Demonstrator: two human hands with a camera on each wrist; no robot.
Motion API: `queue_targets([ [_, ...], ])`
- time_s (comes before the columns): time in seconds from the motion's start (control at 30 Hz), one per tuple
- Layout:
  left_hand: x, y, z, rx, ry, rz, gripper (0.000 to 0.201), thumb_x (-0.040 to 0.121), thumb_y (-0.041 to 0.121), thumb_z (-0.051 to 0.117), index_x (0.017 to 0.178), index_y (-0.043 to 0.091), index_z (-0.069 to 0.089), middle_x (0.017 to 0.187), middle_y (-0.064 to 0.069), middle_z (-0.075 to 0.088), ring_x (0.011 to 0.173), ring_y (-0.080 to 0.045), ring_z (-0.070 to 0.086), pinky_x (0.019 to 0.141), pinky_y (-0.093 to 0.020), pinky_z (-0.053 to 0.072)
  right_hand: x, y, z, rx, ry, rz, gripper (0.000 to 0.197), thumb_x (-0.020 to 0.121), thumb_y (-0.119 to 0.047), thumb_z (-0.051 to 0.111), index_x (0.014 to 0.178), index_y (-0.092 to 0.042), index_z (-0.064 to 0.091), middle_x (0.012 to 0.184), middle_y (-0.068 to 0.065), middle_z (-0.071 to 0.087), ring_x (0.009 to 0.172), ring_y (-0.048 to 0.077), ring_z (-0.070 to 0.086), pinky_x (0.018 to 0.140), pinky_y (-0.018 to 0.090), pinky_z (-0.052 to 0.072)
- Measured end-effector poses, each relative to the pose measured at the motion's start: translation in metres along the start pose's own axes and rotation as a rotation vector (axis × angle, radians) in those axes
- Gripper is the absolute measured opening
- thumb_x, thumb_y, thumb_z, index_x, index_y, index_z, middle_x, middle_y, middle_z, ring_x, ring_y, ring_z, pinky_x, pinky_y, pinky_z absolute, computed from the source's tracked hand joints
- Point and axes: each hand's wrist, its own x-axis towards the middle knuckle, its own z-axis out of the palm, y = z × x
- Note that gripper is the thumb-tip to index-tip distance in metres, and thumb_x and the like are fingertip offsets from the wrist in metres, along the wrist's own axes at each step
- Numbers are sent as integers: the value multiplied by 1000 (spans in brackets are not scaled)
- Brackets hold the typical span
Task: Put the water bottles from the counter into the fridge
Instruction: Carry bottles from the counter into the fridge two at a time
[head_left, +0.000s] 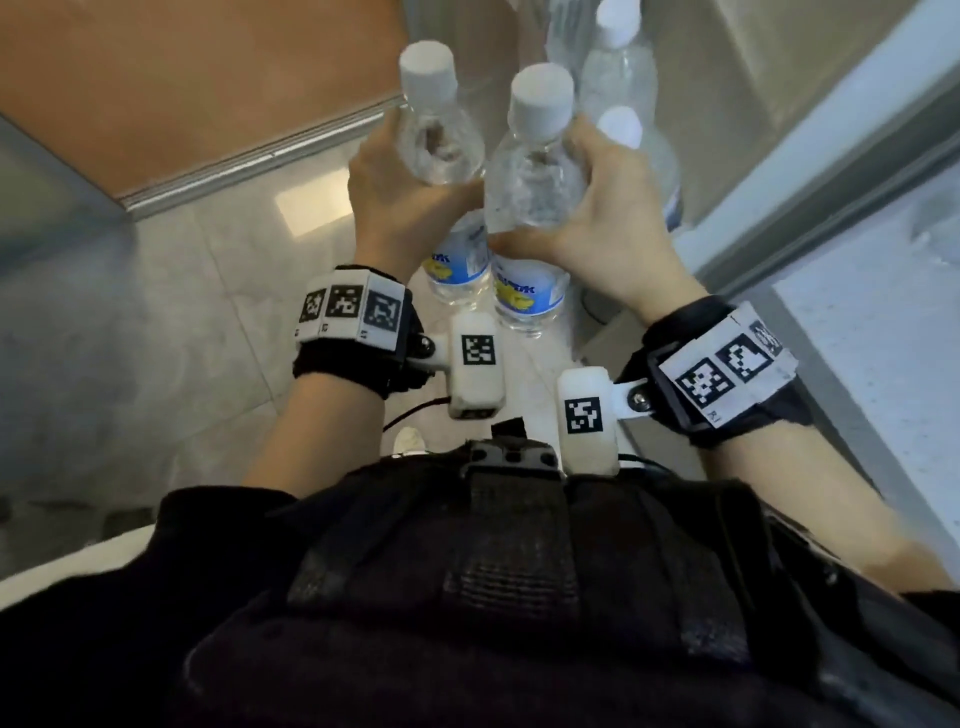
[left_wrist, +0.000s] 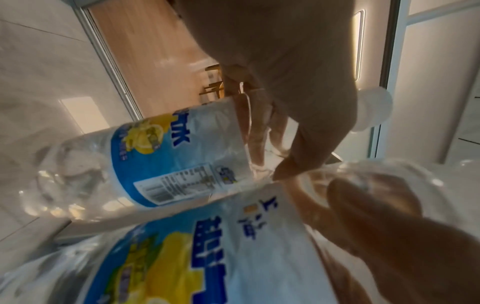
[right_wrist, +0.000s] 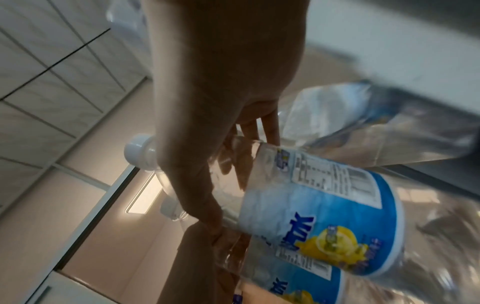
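Note:
I hold two clear water bottles with white caps and blue-and-yellow labels, side by side at chest height. My left hand (head_left: 387, 179) grips the left bottle (head_left: 441, 143) round its shoulder. The right bottle (head_left: 530, 182) is gripped by my right hand (head_left: 597, 200) in the same way. The two bottles touch near their labels. In the left wrist view my left hand (left_wrist: 272, 72) wraps the left bottle (left_wrist: 168, 156), with the right bottle (left_wrist: 213, 257) below. In the right wrist view my right hand (right_wrist: 221, 82) holds the right bottle (right_wrist: 324, 214).
More capped bottles (head_left: 618, 73) stand upright just beyond my hands, next to a pale panel on the right. A white speckled counter (head_left: 878, 374) runs along the right. Pale floor tiles (head_left: 156, 312) lie below, with a metal threshold strip (head_left: 260, 150) and wooden floor (head_left: 182, 73) to the left.

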Motion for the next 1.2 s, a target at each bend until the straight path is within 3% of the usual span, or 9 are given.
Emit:
queue_targets([
  [0.07,30,-5,-14,-35,11,25,58,54,47,80,98,11,68,94,0,74,87,-13,70,80,-36,59,30,-14,14,9,23,-18,63,52,-38,84,106,-15,59,100,-1,69,93,15,65,85,43,54],
  [0.17,81,-11,-25,5,45,88,53,59,40,81,99,9,66,93,0,73,80,-6,66,71,-13,51,73,-22,30,22,107,-21,66,50,-42,82,106,-17,59,101,-5,68,95,14,63,86,43,54],
  [0.23,111,-15,-30,-2,45,108,52,59,36,84,99,9,66,92,1,73,77,-3,66,67,-9,48,99,-30,41,39,147,5,65,50,-42,82,106,-17,59,100,-8,67,94,11,62,85,38,54],
  [0.37,166,-19,-30,-97,43,150,45,58,25,83,96,6,68,88,0,75,74,-2,68,67,-20,56,150,-36,55,36,282,59,56,55,-33,84,102,-14,60,93,-12,62,88,4,58,80,22,47],
  [0.73,290,-11,15,-60,-44,315,46,59,29,80,97,6,66,91,-3,74,82,-14,70,73,-38,59,259,-18,55,115,569,139,63,52,-32,82,107,-10,60,99,-4,69,90,13,64,84,34,54],
  [0.93,336,-7,42,-61,-213,311,51,59,38,82,99,13,66,96,2,73,87,-11,69,78,-38,58,290,-11,43,69,626,213,62,52,-34,82,105,-10,60,101,-3,68,92,12,64,85,33,54],
  [1.03,352,-1,55,-118,-287,292,51,56,39,79,97,12,67,96,0,73,89,-13,69,81,-39,57,297,-11,37,8,678,231,61,54,-32,83,107,-10,60,101,-5,66,94,8,62,85,21,50],
  [1.1,360,6,64,-200,-369,284,48,53,34,81,94,14,65,94,2,72,87,-5,68,83,-34,57,301,-13,32,-32,723,260,61,55,-31,83,108,-9,60,98,-8,62,93,6,59,81,14,45],
  [1.2,366,16,72,-244,-471,305,47,51,34,85,86,28,54,89,9,66,82,1,64,79,-22,55,300,-20,29,-101,831,307,63,57,-32,81,111,-10,58,101,-9,57,99,9,57,87,22,45],
])
